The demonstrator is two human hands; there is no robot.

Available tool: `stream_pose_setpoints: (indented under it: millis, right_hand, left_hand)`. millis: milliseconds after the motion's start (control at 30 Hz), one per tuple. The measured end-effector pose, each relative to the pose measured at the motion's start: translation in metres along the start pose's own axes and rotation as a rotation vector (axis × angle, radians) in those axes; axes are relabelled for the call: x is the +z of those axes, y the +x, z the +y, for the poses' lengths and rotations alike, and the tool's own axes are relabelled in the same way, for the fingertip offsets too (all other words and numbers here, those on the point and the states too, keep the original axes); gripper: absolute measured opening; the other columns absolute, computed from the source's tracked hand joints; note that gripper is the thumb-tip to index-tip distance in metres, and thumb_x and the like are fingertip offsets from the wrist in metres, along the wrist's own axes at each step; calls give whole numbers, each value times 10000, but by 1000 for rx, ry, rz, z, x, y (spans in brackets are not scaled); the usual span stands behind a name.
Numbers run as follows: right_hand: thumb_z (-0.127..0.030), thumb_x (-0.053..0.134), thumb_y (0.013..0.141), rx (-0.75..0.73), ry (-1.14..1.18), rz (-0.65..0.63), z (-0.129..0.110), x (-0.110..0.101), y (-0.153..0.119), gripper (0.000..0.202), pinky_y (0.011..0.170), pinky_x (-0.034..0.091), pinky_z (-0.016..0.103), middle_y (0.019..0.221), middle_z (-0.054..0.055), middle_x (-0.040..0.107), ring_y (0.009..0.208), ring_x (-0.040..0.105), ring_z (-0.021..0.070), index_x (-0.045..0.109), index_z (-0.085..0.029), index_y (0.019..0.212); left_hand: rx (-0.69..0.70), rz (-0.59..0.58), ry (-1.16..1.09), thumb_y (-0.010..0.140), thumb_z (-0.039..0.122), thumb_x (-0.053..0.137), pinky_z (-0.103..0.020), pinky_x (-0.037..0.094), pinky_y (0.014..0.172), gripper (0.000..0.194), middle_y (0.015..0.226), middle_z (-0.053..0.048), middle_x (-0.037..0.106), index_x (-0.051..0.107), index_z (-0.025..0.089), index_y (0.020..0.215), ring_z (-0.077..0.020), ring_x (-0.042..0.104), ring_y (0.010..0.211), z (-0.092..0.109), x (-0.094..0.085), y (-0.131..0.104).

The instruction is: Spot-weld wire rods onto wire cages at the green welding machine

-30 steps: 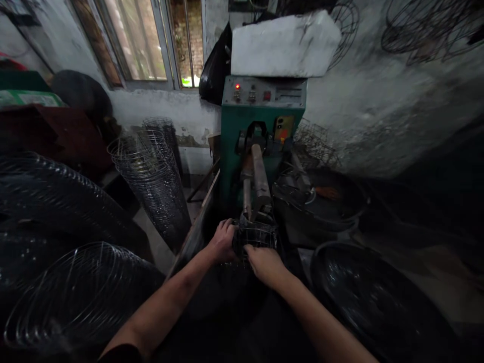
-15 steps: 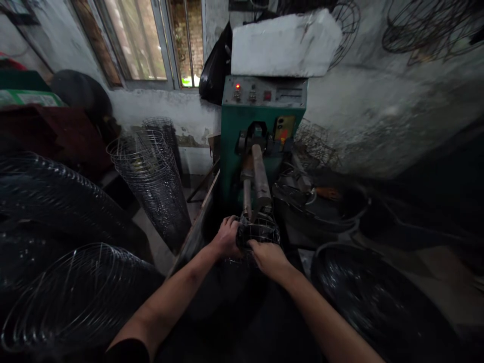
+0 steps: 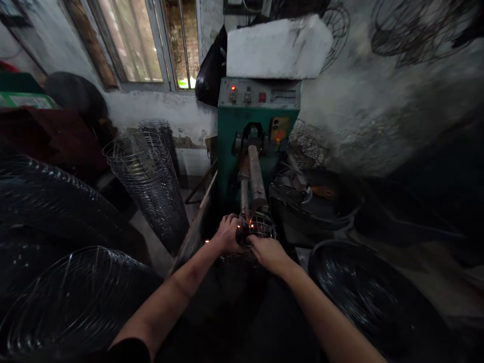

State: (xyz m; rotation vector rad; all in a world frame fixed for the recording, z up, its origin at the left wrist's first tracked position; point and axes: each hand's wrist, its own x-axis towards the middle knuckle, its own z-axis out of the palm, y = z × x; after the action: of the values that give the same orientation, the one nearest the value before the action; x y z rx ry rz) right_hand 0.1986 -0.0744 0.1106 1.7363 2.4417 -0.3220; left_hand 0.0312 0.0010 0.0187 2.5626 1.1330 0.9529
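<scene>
A small round wire cage (image 3: 266,228) sits under the arm tips of a green machine (image 3: 230,121). My left hand (image 3: 229,235) is closed on the cage's left side. On its near side, my right hand (image 3: 267,253) grips the wire with the thumb on top. Orange sparks glow at the cage between my hands, just below the thick metal arm (image 3: 256,174), and one more glows left of my left wrist. A red lamp is lit on the machine's panel. The fingertips under the cage are hidden.
Tall stacks of wire guards (image 3: 151,186) stand at the left, with more wire rings (image 3: 75,302) at the lower left. To the right are a black tub (image 3: 321,222) and a large black coil (image 3: 359,292). A white foam block (image 3: 278,48) rests on the machine.
Orange sparks have appeared at the cage, where none showed before. The view has shifted slightly. Both hands keep hold of the cage, which looks slightly turned or tilted.
</scene>
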Motion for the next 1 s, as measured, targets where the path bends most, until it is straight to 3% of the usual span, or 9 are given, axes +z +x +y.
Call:
stream_pose_setpoints:
  millis: [100, 300, 400, 667, 1000]
  right_hand:
    - [-173, 439, 938, 24, 11, 27, -1, 0, -7, 375, 785, 499, 330, 1047, 123, 738, 942, 705, 264, 541, -180, 1299]
    - [-196, 421, 955, 135, 121, 297, 9, 17, -24, 319, 850, 509, 300, 1194, 114, 696, 1037, 679, 234, 604, -173, 1216]
    - [-184, 421, 947, 153, 156, 366, 16, 29, -28, 305, 880, 507, 296, 1187, 106, 699, 1047, 674, 225, 635, -175, 1164]
    - [-226, 385, 971, 203, 273, 321, 32, 51, -40, 314, 842, 500, 316, 1152, 100, 712, 1025, 676, 240, 639, -169, 1147]
    - [-200, 403, 967, 261, 273, 198, 37, 68, -43, 268, 778, 471, 276, 996, 82, 742, 940, 698, 222, 634, -178, 1101]
  left_hand:
    - [-11, -7, 6, 428, 581, 825, -555, 424, 1006, 838, 1065, -151, 581, 556, 152, 1096, -411, 508, 1161, -3, 0, 3]
    - [-115, 4, 16, 396, 527, 842, -569, 444, 981, 848, 1196, -168, 538, 547, 163, 1103, -418, 502, 1163, -9, -5, 19]
    - [-125, -9, 30, 383, 511, 856, -550, 442, 997, 856, 1162, -162, 552, 555, 154, 1100, -413, 497, 1173, -10, -7, 26]
    - [-186, -59, -7, 409, 496, 901, -540, 429, 1006, 890, 1234, -179, 503, 515, 134, 1123, -399, 467, 1173, -13, -14, 33]
    - [-188, 15, 45, 388, 522, 898, -511, 448, 958, 875, 1161, -134, 530, 512, 155, 1084, -370, 514, 1092, -35, -7, 53]
